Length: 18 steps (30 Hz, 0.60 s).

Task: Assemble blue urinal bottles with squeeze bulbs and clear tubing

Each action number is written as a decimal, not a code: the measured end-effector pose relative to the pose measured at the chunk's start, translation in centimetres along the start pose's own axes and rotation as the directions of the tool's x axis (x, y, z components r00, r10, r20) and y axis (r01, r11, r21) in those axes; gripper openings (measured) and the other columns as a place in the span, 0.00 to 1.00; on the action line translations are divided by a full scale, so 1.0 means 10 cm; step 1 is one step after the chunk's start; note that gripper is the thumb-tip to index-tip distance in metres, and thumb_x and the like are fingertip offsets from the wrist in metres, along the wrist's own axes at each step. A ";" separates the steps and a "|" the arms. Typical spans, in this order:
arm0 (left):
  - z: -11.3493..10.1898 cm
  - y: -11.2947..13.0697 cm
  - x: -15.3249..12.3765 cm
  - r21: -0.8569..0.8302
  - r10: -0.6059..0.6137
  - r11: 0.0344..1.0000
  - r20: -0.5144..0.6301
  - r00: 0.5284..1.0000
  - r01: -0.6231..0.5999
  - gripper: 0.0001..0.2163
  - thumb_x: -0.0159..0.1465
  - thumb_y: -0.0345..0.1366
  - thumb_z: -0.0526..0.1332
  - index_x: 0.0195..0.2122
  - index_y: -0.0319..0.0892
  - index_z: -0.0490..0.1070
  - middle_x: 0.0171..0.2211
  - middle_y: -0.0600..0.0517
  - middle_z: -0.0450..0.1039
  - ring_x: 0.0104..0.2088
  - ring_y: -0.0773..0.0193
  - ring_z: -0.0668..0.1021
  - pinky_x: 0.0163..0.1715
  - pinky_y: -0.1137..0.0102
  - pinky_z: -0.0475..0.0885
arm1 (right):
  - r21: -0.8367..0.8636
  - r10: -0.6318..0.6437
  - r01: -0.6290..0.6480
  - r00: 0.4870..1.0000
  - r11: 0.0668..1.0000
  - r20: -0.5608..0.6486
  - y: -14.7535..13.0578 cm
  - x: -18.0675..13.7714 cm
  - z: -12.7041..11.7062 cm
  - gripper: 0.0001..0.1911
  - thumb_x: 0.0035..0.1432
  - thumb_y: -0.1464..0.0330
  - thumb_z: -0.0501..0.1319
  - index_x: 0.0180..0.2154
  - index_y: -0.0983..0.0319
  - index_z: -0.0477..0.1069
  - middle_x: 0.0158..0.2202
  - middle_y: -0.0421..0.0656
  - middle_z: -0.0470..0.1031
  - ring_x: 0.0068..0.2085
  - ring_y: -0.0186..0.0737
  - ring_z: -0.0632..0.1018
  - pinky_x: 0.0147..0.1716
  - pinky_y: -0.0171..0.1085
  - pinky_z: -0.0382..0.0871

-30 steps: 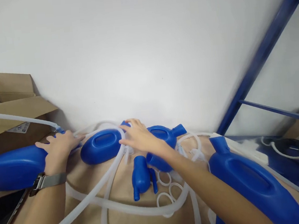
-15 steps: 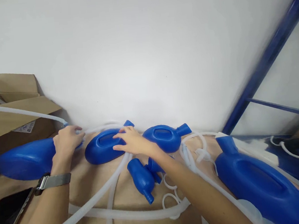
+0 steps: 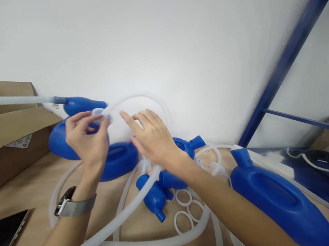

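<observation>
Running in from the left edge, above the open cardboard box [image 3: 12,131], a pale hose [image 3: 12,100] meets the narrow end of a blue spouted funnel [image 3: 82,104]. The funnel's long axis lies nearly level, sloping slightly down to the right; its narrow end points left, its wide end right. Just below it, the leftmost blue handled bottle [image 3: 62,143] shows partly behind the left hand. Half a second ago the bottle lay lower beside the box, stretched left to right; bottle and funnel now sit higher and further right, so they look lifted for handling. The bottle's mouth is hidden, so I cannot tell which way it points.

The left hand [image 3: 86,137] pinches a translucent cap [image 3: 97,114] between thumb and fingertips; whether it also bears the bottle is unclear. From the cap a thin clear tube [image 3: 140,97], blurred, arches rightward against the wall.

The right hand [image 3: 154,137] has left the second blue bottle [image 3: 118,161] and is up near the cap, fingers loosely parted, holding nothing visible. Both hands now seem turned to the cap and tube. Beyond the right forearm, the large blue bottle [image 3: 267,210] lies slanting, neck toward the upper left.
</observation>
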State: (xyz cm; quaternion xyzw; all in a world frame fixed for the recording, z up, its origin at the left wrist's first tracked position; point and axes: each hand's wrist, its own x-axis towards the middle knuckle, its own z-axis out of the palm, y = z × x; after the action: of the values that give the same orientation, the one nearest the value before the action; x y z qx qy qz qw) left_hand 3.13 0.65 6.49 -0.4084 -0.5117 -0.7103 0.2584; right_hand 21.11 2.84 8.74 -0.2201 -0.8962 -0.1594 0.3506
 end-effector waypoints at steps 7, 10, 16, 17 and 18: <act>0.16 0.49 -0.57 -0.252 0.123 0.964 0.126 0.984 -0.088 0.06 0.65 0.37 0.70 0.41 0.43 0.82 0.50 0.46 0.74 0.49 0.56 0.81 0.40 0.65 0.79 | 0.552 0.076 -0.197 0.969 0.810 0.234 0.18 -0.17 -0.22 0.38 0.69 0.72 0.56 0.75 0.52 0.46 0.63 0.49 0.69 0.64 0.48 0.71 0.63 0.52 0.70; 0.17 0.58 -0.71 -0.291 0.184 0.949 0.211 0.960 -0.118 0.06 0.70 0.34 0.64 0.45 0.45 0.81 0.51 0.47 0.76 0.53 0.56 0.80 0.51 0.62 0.80 | 0.665 0.212 -0.257 0.966 0.701 0.150 0.31 -0.31 -0.18 0.31 0.67 0.69 0.59 0.69 0.51 0.59 0.63 0.46 0.70 0.61 0.46 0.74 0.56 0.47 0.77; 0.05 0.61 -0.56 -0.245 0.345 0.926 0.235 0.908 -0.288 0.07 0.68 0.33 0.65 0.47 0.46 0.79 0.52 0.46 0.77 0.52 0.54 0.82 0.52 0.59 0.79 | 0.793 0.469 -0.339 0.880 0.507 0.077 0.53 -0.60 -0.18 0.25 0.60 0.62 0.69 0.57 0.54 0.67 0.51 0.41 0.77 0.45 0.41 0.81 0.41 0.39 0.80; 0.01 0.59 -0.48 -0.179 0.315 0.943 0.215 0.924 -0.280 0.09 0.66 0.35 0.67 0.48 0.46 0.78 0.50 0.46 0.78 0.51 0.52 0.81 0.52 0.57 0.78 | 0.790 0.482 -0.352 0.872 0.503 0.081 0.55 -0.66 -0.20 0.25 0.60 0.62 0.69 0.57 0.53 0.67 0.51 0.41 0.77 0.45 0.41 0.80 0.40 0.38 0.79; -0.02 0.58 -0.41 -0.119 0.268 0.962 0.222 0.938 -0.247 0.14 0.64 0.38 0.69 0.51 0.47 0.76 0.48 0.47 0.78 0.51 0.50 0.81 0.53 0.55 0.77 | 0.786 0.490 -0.361 0.868 0.502 0.085 0.56 -0.72 -0.22 0.25 0.60 0.62 0.69 0.57 0.53 0.68 0.52 0.42 0.76 0.45 0.41 0.80 0.38 0.37 0.79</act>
State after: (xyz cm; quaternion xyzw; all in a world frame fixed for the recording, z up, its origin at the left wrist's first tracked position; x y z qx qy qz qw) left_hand 9.80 -1.74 6.01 -0.5646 -0.4484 -0.6391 0.2680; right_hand 29.94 4.62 5.99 -0.2467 -0.7629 0.3212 0.5040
